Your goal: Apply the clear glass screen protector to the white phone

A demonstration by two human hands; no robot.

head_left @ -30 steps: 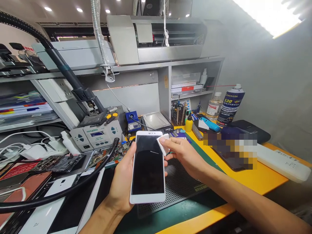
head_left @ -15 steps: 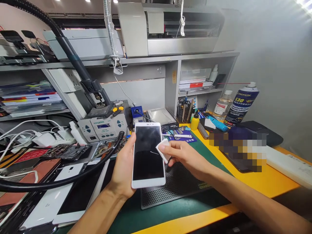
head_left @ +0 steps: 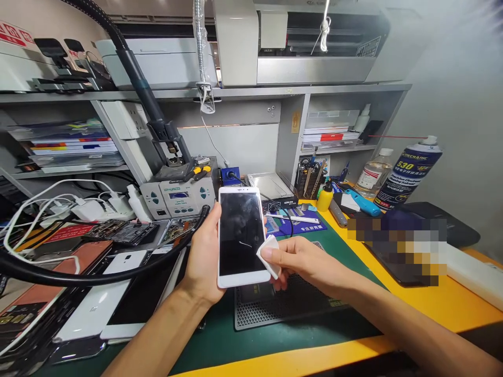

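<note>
My left hand [head_left: 202, 251] is wrapped round a white smartphone [head_left: 240, 241], gripping it by its side edges. The phone is upright and tilted, its dark screen facing me. Hazy smudges and a small light streak show on the glass. Between the thumb and fingers of my right hand [head_left: 294, 256] is a small folded white wipe [head_left: 270, 256]. It lies at the lower right edge of the phone; whether it touches the glass I cannot tell. Below both hands is a grey perforated mat [head_left: 267, 314] on a green work mat [head_left: 220, 340].
Several phones, including a white-backed one [head_left: 98, 298], lie at the left, crossed by a black hose [head_left: 129, 277]. Behind stands a grey soldering station [head_left: 181, 196]. A spray can [head_left: 408, 173], a clear bottle [head_left: 373, 173] and a yellow bottle [head_left: 324, 199] are at the right.
The camera view has turned slightly left and down. The phone is tilted a little differently, so smudges show more on its screen. Both hands keep their holds.
</note>
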